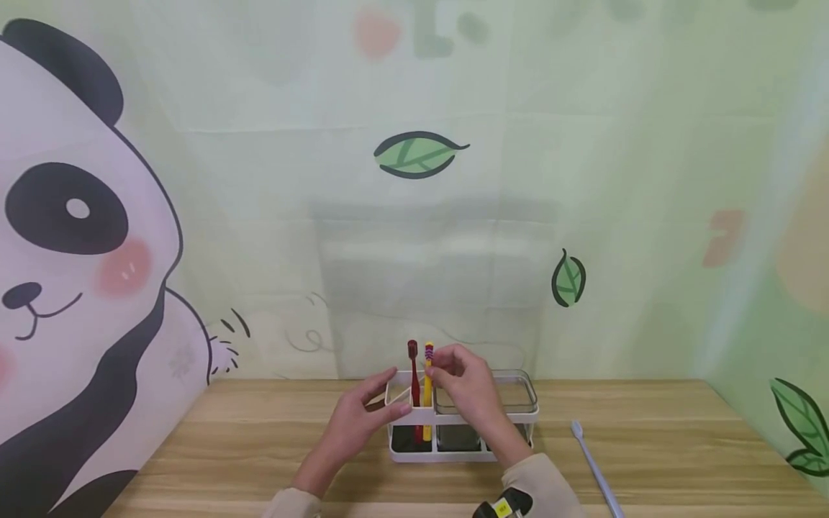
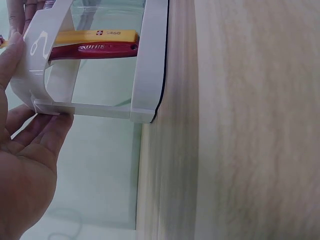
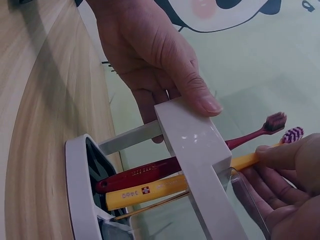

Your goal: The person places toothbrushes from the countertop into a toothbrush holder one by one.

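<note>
A white toothbrush holder with a dark base tray stands on the table. My left hand grips its upper left end, thumb in front and fingers behind. In the left compartment a dark red toothbrush stands with its bristles up. Beside it is a yellow toothbrush with purple-and-white bristles, pinched near the head by my right hand. In the right wrist view, the lower ends of the red toothbrush and yellow toothbrush reach down to the base tray.
A light blue toothbrush lies on the wooden table to the right of the holder. Clear rims show in the holder's right part. Behind the table hangs a green printed cloth with a panda.
</note>
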